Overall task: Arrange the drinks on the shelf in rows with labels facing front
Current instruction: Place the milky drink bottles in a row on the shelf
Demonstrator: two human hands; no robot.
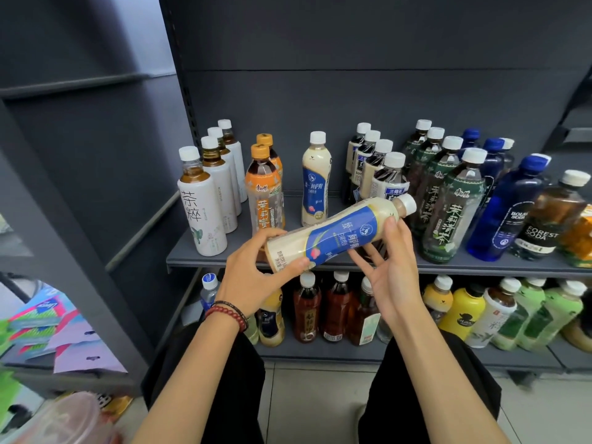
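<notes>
red beads are worn on the near wrist, and beyond them the left hand is curled round the base of the cream milk tea bottle. the right hand is loose, palm up, with straight fingers under the bottle's upper half and the thumb laid on its shoulder. the bottle is held in the air just in front of the shelf edge, lying almost flat, its white cap to the right and its blue label turned up toward the camera.

the step in hand is judged to be the standing up and placing of this bottle. it should be brought upright, with the cap raised by the right hand while the base is turned by the left, so that the label is brought to the front. behind the edge, one matching bottle is already stood alone between the orange-capped row and the dark row with white caps. the held bottle is best set down straight in front of it, without the neighbours being knocked. farther back only the grey back panel is seen.
</notes>
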